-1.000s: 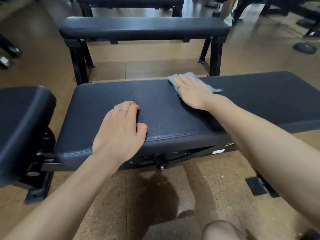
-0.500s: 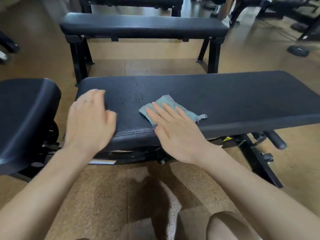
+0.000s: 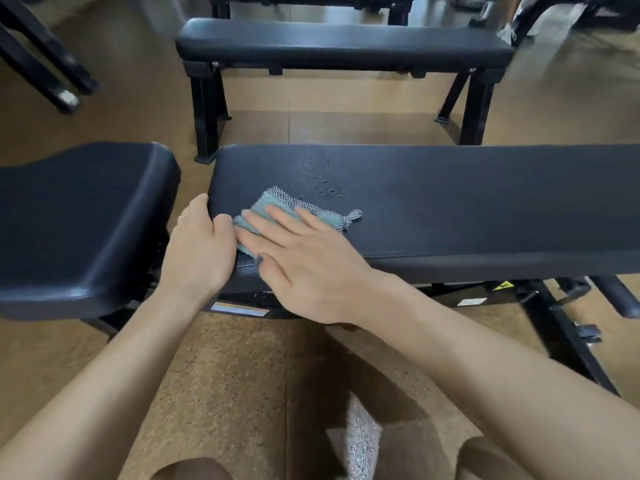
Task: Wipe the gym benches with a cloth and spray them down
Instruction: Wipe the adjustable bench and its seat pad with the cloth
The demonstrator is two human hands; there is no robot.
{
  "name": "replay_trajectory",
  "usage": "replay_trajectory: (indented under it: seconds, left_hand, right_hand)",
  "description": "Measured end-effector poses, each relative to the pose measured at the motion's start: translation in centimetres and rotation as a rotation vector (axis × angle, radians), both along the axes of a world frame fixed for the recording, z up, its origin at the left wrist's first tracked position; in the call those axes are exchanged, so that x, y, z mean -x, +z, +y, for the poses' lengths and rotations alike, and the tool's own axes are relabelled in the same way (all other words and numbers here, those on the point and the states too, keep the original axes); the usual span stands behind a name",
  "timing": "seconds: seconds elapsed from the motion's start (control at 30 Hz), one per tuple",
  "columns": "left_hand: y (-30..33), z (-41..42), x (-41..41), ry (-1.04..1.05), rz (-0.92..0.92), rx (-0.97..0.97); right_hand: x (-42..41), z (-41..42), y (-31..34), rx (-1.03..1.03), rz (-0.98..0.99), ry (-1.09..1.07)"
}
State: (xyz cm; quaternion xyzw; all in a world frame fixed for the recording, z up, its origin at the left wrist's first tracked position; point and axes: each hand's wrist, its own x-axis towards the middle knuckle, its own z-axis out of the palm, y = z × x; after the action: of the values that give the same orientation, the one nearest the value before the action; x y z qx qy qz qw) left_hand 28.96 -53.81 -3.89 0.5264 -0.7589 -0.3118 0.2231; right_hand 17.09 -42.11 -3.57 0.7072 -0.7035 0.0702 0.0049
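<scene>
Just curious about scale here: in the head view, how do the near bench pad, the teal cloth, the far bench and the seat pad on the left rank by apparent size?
1. near bench pad
2. seat pad, though nearness inflates it
3. far bench, shrunk by distance
4. teal cloth

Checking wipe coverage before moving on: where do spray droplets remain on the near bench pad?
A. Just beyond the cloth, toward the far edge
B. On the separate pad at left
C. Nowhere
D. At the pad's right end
A: beads of liquid sit on the near bench pad just past the cloth under the right hand.
</scene>
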Motion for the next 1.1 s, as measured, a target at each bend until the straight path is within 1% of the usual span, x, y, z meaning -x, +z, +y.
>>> replay_trajectory:
  seconds: [0.07,0.13,0.27,0.37,0.43,0.5,0.63,0.73,0.87,0.93,1.0,1.1]
  left_hand:
    - [0.0,-0.1,-0.2,-0.01,0.017,-0.015]
    - [-0.3,-0.5,-0.4,-0.031,0.028,-0.008]
    - [-0.4,-0.6,-0.4,-0.04,0.034,-0.011]
    - [-0.2,-0.5,-0.4,-0.036,0.03,-0.001]
    - [-0.1,-0.3,-0.3,-0.039,0.013,-0.005]
    - [0.2,-0.2,-0.3,-0.037,0.002,-0.014]
    - [0.5,0.0,-0.4,-0.027,0.004,-0.062]
    - [0.4,0.1,-0.6,-0.019,0.019,-0.056]
    - [0.5,0.0,-0.5,-0.032,0.004,-0.045]
    - [0.5,0.1,-0.3,-0.036,0.017,-0.03]
    - [0.4,0.1,-0.1,-0.025,0.017,-0.023]
    - [0.3,0.1,-0.1,-0.028,0.003,-0.014]
  right_hand:
    - [0.6,0.3,0.0,-0.02,0.011,0.02]
    - [3.0,2.6,0.1,-0.061,0.01,0.0]
    - [8.4,7.7,0.7,-0.14,-0.051,-0.168]
    - [7.6,7.2,1.2,-0.169,-0.071,-0.244]
    - [4.9,5.1,1.2,-0.147,-0.03,-0.191]
    - [2.2,2.4,0.8,-0.123,-0.003,-0.092]
    - [0.1,-0.8,0.6,-0.057,-0.031,0.022]
    - [2.7,0.3,0.7,-0.102,-0.053,0.005]
    - [8.5,4.6,0.9,-0.139,-0.095,-0.19]
    - [8.7,6.3,1.0,-0.163,-0.089,-0.23]
    - [6.9,6.4,1.1,-0.17,-0.057,-0.184]
    - [4.3,3.1,1.1,-0.157,-0.057,-0.025]
